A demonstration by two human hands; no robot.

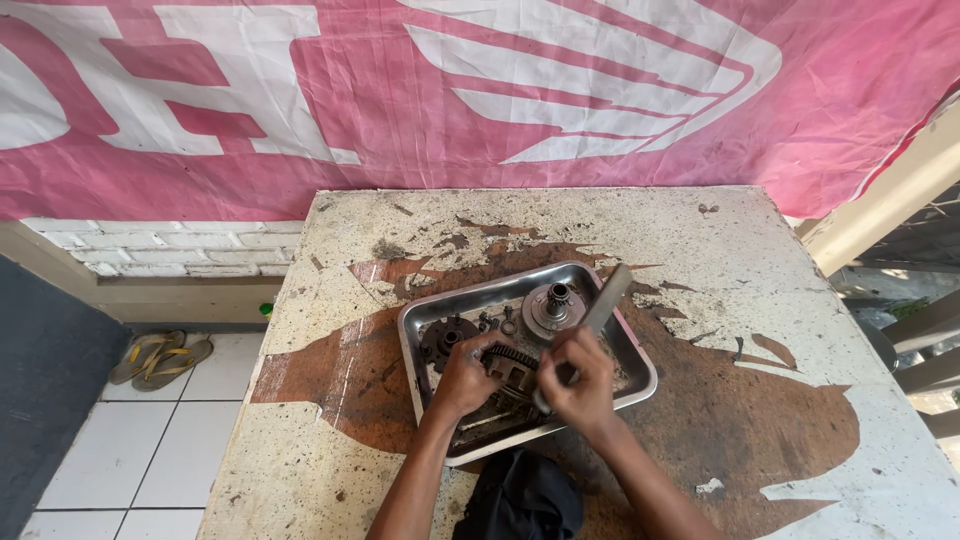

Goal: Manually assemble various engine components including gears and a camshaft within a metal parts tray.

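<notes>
**Both hands met over the toothed part in the steel tray**

The metal tray (630, 372) lay a little below the middle of the frame, on the worn table (780, 300) with its brown patches. Inside the tray, the left hand (462, 378) was closed around the left side of a dark toothed part (512, 360), which looked like a gear or a chain piece; the fingers curled over it and held it down near the tray's centre. The exact kind of the part could not be told.

The right hand (580, 385) was pressed together around the lower end of a flat grey tool (603, 300). The long axis of this tool ran from the hand up and to the right of the frame, so its free end pointed away from the toothed part, over the upper right rim of the tray. The gripped end was just beside the toothed part, on its right side. So the part lay between the 2 hands, touching the left one and very near to the right one.

Other pieces rested in the upper half of the tray: a round hub with a shaft (553, 305) and a dark disc (445, 338). A black cloth (520, 500) lay at the lower edge, between the forearms. A pink banner (300, 130) hung behind, and 2 sandals (160, 358) lay on the tiled floor at the left.
</notes>
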